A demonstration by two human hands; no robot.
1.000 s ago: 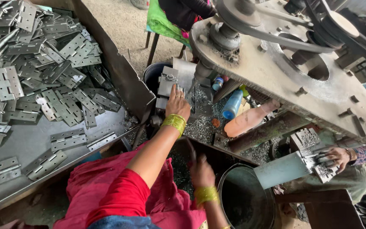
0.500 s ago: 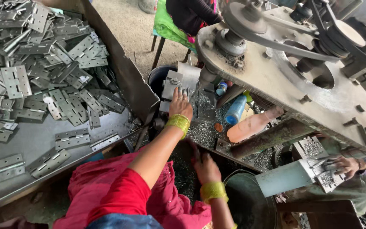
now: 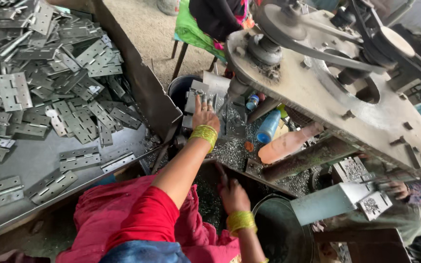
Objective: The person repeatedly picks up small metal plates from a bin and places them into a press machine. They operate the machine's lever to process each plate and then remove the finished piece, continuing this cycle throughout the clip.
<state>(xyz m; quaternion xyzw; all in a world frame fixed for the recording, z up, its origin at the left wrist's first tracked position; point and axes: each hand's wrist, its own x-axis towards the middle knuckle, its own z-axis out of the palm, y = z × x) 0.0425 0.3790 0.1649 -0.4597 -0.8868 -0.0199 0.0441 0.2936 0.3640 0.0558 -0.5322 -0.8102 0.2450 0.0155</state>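
Note:
My left hand point(image 3: 204, 116), yellow bangles at its wrist, lies with fingers spread on a grey metal hinge plate point(image 3: 194, 96) under the head of the press machine point(image 3: 317, 83). It holds the plate in place there. My right hand point(image 3: 232, 194), also with bangles, is lower down in a dark bin. Its fingers point up to the ledge strewn with metal chips point(image 3: 230, 152). Whether it holds anything is hidden.
A big heap of grey hinge plates point(image 3: 49, 83) fills the sloped tray point(image 3: 40, 163) on the left. A blue bottle point(image 3: 268, 127) and a pink bottle point(image 3: 288, 143) lie under the machine. A dark bucket point(image 3: 281, 234) stands at the bottom. Another person's hand point(image 3: 399, 191) holds a perforated plate point(image 3: 375, 204) at right.
My left hand stays on the plate under the press. My right hand has risen a little toward the ledge. The view has shifted slightly.

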